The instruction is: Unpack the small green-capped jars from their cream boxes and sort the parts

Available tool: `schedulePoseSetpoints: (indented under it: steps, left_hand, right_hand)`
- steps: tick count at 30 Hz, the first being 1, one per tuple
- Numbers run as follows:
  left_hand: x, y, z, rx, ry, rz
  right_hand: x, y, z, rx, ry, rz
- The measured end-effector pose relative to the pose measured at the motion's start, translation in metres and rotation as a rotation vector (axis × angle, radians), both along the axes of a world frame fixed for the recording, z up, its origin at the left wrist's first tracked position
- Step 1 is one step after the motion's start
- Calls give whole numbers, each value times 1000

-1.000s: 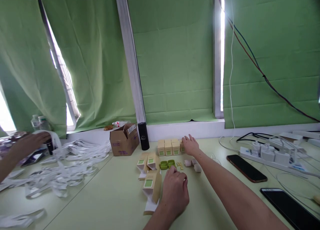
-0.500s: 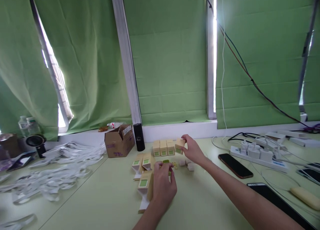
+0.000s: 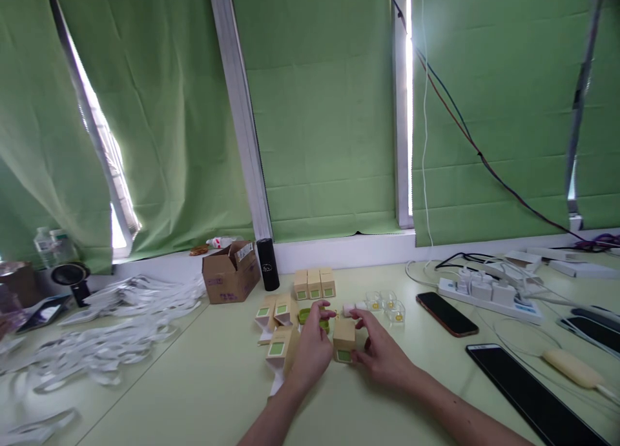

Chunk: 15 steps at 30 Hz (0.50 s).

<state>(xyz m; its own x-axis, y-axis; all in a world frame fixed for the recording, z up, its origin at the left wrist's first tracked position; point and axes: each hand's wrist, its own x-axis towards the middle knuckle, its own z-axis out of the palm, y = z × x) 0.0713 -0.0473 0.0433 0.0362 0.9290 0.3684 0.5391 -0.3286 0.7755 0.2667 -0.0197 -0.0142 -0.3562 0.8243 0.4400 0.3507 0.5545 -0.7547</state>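
A small tan box (image 3: 344, 338) with a green window stands on the table between my two hands. My right hand (image 3: 387, 354) is at its right side, fingers apart, thumb and index fingertips beside the box. My left hand (image 3: 314, 346) is just left of it, fingers curved and apart, holding nothing visible. Behind my left fingers are green pieces (image 3: 304, 315), partly hidden. Three tan boxes (image 3: 314, 283) stand in a row at the back. Several opened boxes (image 3: 282, 349) with white flaps sit left of my left hand. White pieces (image 3: 347, 309) and clear cups (image 3: 396, 312) lie behind my right hand.
At the left rear stand a brown carton (image 3: 231, 275) and a black cylinder (image 3: 268, 265). White straps (image 3: 106, 333) cover the far left. Two dark phones (image 3: 446, 314), a tablet (image 3: 527, 388) and a power strip (image 3: 489, 297) with cables are on the right.
My right hand has brought the fourth box from the back row toward me, and its fingers have spread. Clear cups formerly behind the arm now show. My left hand's fingers have opened.
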Motion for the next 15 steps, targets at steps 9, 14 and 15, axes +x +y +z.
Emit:
schedulePoseSetpoints:
  steps: [9,14,15]
  left_hand:
    - [-3,9,-12,-189,-161,-205]
    - [-2,8,-31,-74,-193,-97]
    - [-2,7,-32,-47,-166,-77]
  right_hand:
    - [1,-1,-8,-10,82,22]
    - [3,1,-8,25,58,-37]
    - [4,3,-8,34,40,-68]
